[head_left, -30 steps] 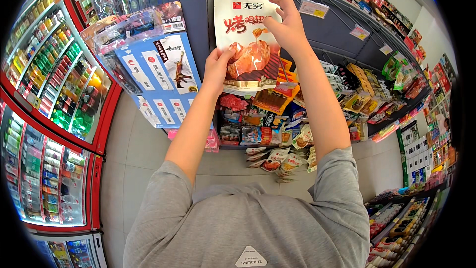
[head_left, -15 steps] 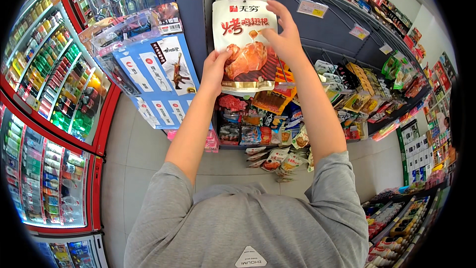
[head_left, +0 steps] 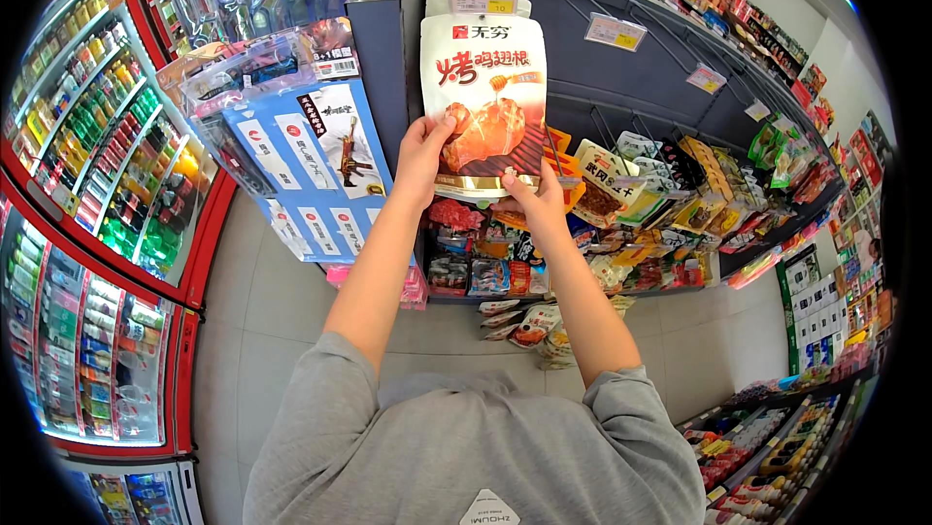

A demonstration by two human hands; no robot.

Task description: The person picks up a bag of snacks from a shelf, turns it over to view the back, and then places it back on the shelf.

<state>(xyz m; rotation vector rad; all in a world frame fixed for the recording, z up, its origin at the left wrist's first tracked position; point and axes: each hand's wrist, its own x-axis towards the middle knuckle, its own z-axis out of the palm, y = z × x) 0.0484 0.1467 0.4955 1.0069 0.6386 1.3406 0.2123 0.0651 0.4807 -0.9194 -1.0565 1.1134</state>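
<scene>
A white and brown snack pouch (head_left: 490,88), printed with a picture of roasted chicken, hangs upright at the front of a peg hook, with more pale pouches behind it. My left hand (head_left: 423,158) pinches its left edge, thumb on the front and fingers behind. My right hand (head_left: 532,203) holds the lower right corner, its thumb over the front and its other fingers mostly hidden behind. A price tag (head_left: 483,0) sits just above the pouch top.
To the left hangs a blue toy display card (head_left: 301,166) beside the dark shelf panel. Red-framed drink fridges (head_left: 116,127) stand further left. Rows of snack packs (head_left: 699,175) hang on the right. Several pouches (head_left: 529,321) hang low over the tiled floor (head_left: 417,355).
My right hand has come down from the pouch's upper right side to its lower right corner. The left hand stays on the left edge. The view has shifted slightly.
</scene>
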